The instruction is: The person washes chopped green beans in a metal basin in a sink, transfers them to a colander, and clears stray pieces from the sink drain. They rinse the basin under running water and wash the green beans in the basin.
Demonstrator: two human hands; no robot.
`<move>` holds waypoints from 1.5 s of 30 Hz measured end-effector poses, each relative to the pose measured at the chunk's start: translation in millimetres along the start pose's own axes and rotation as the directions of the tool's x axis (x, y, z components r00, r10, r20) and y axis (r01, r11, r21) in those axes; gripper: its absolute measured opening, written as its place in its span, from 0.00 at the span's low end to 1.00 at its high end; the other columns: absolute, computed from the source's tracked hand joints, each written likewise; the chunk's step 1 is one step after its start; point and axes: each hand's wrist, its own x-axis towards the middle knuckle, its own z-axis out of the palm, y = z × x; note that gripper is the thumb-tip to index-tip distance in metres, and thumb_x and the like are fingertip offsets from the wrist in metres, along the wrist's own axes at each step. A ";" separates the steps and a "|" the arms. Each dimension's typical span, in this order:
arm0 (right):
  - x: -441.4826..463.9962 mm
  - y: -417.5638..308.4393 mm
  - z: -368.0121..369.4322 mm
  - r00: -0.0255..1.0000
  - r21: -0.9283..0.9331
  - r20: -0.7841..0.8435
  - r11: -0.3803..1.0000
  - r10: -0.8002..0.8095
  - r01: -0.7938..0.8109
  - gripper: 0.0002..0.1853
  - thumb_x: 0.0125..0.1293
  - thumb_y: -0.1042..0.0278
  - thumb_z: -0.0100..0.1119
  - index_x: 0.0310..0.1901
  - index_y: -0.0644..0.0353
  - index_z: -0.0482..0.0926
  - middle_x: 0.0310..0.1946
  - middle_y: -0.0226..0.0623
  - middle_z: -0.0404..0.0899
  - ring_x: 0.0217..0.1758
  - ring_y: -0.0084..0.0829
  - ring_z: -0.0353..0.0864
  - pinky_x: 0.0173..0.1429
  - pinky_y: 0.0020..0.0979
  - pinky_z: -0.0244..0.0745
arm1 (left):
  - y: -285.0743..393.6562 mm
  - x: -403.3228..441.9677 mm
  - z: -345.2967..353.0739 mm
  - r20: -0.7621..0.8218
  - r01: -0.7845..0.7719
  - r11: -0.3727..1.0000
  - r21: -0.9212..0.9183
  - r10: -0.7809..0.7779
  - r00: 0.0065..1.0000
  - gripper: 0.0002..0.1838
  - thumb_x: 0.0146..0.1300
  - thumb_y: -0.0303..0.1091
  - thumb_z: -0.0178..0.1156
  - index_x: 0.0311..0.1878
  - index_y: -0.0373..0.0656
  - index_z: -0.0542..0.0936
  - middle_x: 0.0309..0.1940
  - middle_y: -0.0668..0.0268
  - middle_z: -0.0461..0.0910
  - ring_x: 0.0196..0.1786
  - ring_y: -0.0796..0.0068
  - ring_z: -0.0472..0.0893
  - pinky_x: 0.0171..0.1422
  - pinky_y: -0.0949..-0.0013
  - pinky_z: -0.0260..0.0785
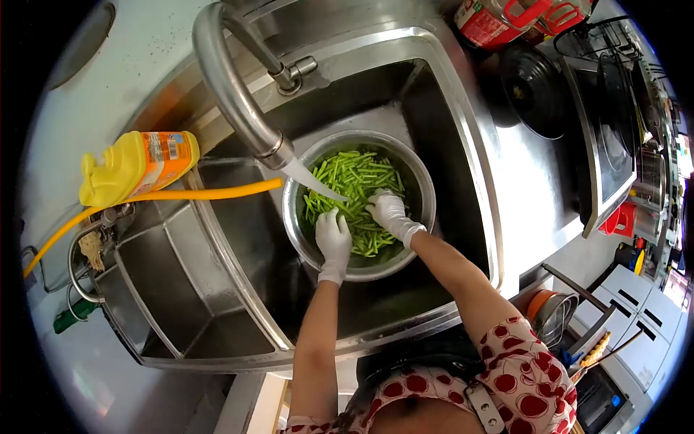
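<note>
A round metal bowl (431, 210) stands in the large sink basin, holding cut green beans (358, 173) in water. My left hand (333, 242), in a white glove, rests at the near left side of the beans, its fingers loosely apart. My right hand (391, 212), also gloved in white, touches the beans on the right, with bent, spread fingers and fingertips partly hidden among them. Water (314, 179) pours from the curved faucet (231, 87) onto the beans between my hands.
A yellow jug (137, 170) lies at the sink's left edge, beside a yellow hose (210, 193) that reaches over the basin. Smaller sink compartments (173, 253) are on the left. On the right counter sit a black lid (533, 90) and red-handled containers (499, 22).
</note>
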 end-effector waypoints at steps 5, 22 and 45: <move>-16.5 -4.0 -6.5 0.991 0.121 -0.134 0.993 0.000 0.017 0.15 0.56 0.57 0.60 0.38 0.58 0.83 0.35 0.40 0.80 0.40 0.43 0.79 0.46 0.40 0.74 | -11.8 9.4 31.0 0.194 0.303 0.700 -0.647 -0.233 0.953 0.15 0.60 0.27 0.61 0.50 0.36 0.76 0.39 0.63 0.79 0.39 0.72 0.77 0.45 0.70 0.71; 10.4 -1.1 7.7 0.974 -0.119 0.086 0.968 -0.210 0.220 0.21 0.62 0.60 0.53 0.56 0.53 0.72 0.44 0.48 0.79 0.43 0.43 0.80 0.47 0.42 0.74 | -25.5 -0.2 33.6 -0.072 0.359 0.921 -0.152 -0.373 0.925 0.16 0.61 0.39 0.59 0.45 0.35 0.76 0.32 0.53 0.78 0.36 0.51 0.77 0.44 0.57 0.69; 38.5 -11.5 -3.2 0.913 0.165 -0.400 0.986 0.076 -0.009 0.27 0.57 0.57 0.63 0.57 0.58 0.71 0.62 0.46 0.64 0.60 0.51 0.66 0.60 0.46 0.67 | -33.2 44.5 14.4 0.045 0.339 0.809 -0.481 -0.363 0.931 0.24 0.58 0.28 0.59 0.58 0.33 0.69 0.53 0.51 0.75 0.58 0.58 0.72 0.64 0.65 0.60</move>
